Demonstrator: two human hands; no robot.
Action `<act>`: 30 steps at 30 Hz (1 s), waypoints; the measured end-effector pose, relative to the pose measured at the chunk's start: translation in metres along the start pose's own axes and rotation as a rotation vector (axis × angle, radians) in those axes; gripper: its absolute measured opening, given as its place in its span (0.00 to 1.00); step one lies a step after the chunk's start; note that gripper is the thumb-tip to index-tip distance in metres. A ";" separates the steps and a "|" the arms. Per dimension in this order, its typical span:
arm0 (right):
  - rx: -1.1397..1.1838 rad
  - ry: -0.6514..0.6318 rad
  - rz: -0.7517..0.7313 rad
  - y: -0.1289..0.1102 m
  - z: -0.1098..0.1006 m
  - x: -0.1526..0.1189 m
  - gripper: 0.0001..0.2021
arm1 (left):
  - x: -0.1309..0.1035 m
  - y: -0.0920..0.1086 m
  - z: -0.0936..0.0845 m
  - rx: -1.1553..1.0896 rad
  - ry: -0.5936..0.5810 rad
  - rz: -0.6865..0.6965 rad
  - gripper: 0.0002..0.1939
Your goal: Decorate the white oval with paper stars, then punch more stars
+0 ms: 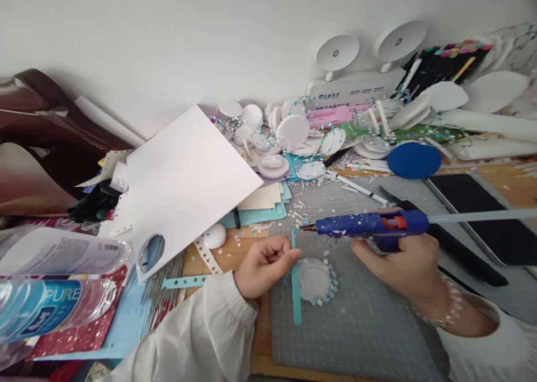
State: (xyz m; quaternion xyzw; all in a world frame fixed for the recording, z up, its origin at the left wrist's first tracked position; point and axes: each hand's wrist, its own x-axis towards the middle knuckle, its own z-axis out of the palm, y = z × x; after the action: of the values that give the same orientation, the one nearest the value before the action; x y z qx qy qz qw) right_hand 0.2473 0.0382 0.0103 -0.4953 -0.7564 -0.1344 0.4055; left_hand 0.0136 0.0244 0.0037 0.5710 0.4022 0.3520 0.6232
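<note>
My left hand [268, 265] pinches a narrow turquoise paper strip [297, 298] between thumb and fingers, holding it upright over the cutting mat's left part. In my right hand [400, 270] is a blue hot glue gun [352, 225], my fingers wrapped round its handle. The gun's nozzle points left, close to the strip's top end; whether they touch I cannot tell. A long translucent glue stick [482, 215] sticks out of its back. Just right of the strip, a white disc [315, 281] edged with small blue and white flowers lies on the grey cutting mat [352, 337].
Several white discs [292, 131], many flower-trimmed, are piled at the back. A white foam board [188, 175] leans at left near a PURE water bottle [59, 303]. A blue round lid [414, 160], a craft knife [390, 196] and a phone [482, 208] lie to the right.
</note>
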 end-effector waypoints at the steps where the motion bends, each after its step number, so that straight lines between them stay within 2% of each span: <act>1: -0.007 -0.003 0.013 0.000 0.000 0.000 0.05 | 0.000 -0.001 0.000 -0.013 0.000 0.010 0.28; 7: -0.031 -0.011 0.026 0.000 0.002 -0.005 0.02 | 0.000 -0.004 0.000 -0.030 -0.010 0.055 0.27; 15: -0.040 -0.057 0.051 0.001 0.003 -0.009 0.02 | 0.000 0.000 0.001 -0.025 -0.005 0.048 0.28; 30: -0.029 -0.043 0.053 0.004 0.008 -0.015 0.01 | 0.000 0.000 0.001 -0.010 -0.005 0.043 0.28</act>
State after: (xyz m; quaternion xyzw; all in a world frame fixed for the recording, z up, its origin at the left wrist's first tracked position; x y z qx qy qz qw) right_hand 0.2499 0.0353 -0.0063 -0.5238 -0.7494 -0.1238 0.3856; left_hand 0.0147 0.0241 0.0042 0.5773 0.3865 0.3659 0.6193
